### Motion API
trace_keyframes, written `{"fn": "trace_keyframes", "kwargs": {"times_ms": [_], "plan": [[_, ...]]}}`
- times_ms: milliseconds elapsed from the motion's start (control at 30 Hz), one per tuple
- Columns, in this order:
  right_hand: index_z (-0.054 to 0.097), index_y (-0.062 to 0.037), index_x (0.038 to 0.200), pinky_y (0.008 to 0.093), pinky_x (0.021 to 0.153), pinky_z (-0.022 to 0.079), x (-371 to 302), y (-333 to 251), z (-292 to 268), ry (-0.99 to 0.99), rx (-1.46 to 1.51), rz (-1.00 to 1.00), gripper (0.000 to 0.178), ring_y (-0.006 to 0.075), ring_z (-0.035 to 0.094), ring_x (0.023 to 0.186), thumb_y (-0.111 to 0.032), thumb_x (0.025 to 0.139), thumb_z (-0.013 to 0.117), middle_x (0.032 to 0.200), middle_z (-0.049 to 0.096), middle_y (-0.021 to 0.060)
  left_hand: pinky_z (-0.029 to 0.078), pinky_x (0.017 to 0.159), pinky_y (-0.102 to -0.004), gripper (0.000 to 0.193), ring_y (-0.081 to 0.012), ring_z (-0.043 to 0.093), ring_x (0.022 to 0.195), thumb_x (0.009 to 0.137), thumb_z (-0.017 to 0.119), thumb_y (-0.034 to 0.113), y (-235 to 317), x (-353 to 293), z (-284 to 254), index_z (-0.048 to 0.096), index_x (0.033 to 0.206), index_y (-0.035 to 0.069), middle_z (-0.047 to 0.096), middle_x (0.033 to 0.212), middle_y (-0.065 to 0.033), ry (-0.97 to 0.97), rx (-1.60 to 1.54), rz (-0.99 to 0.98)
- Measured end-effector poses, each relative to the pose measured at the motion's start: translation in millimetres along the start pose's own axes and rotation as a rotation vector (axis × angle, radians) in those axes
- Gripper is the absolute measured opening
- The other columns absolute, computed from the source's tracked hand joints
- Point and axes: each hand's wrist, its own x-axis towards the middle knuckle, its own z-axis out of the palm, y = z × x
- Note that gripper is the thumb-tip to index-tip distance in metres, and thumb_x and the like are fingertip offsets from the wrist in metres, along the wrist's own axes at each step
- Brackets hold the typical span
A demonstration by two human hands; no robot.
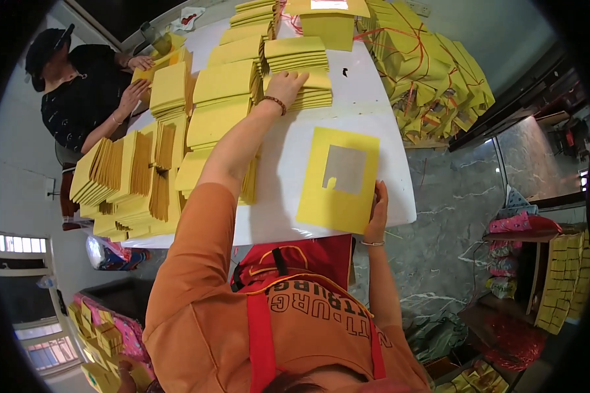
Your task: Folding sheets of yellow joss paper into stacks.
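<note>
My left hand [285,88] reaches across the table and rests on a stack of folded yellow paper pieces [311,99], its fingers loosely stretched over the top. A brown beaded bracelet circles that wrist. Right in front of me lies a flat yellow sheet [314,177] with a grey rectangle [345,169] on it; a small yellow notch shows in the rectangle's lower left part. Beside the sheet's right edge is my right hand [377,213], its fingers extended along that edge and nothing seen gripped in them. Part of its palm is turned away.
More yellow stacks [223,82] fill the left half of the white table [275,196]. A co-worker in black [78,92] handles yellow pieces at the far left. Bundles tied with red string [426,72] are heaped beyond the right edge. A red bag-like thing [321,255] lies against my front.
</note>
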Motion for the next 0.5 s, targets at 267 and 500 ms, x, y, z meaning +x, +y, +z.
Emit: {"fn": "trace_keyframes", "kwargs": {"times_ms": [267, 500], "plan": [[0.037, 0.0036, 0.127, 0.0354, 0.098, 0.03, 2, -15, 2, -0.004, -0.23, -0.037, 0.061, 0.0254, 0.041, 0.117, -0.047, 0.094, 0.026, 0.127, 0.042, 0.0159, 0.046, 0.067, -0.0358, 0.03, -0.0256, 0.057, 0.084, 0.079, 0.053, 0.015, -1, 5, 16, 0.051, 0.11, 0.016, 0.059, 0.088, -0.0067, -0.102, -0.048, -0.032], [0.039, 0.0043, 0.125, 0.0362, 0.1, 0.029, 6, -17, -1, -0.007, -0.408, -0.024, 0.06, 0.0272, 0.038, 0.119, -0.045, 0.094, 0.026, 0.128, 0.041, 0.0169, 0.035, 0.09, -0.0458, 0.054, -0.0343, 0.04, 0.112, 0.08, 0.057, 0.026, 13, -20, 20, 0.037, 0.129, 0.017, 0.04, 0.125, -0.0155, -0.267, -0.285, -0.14]]}}
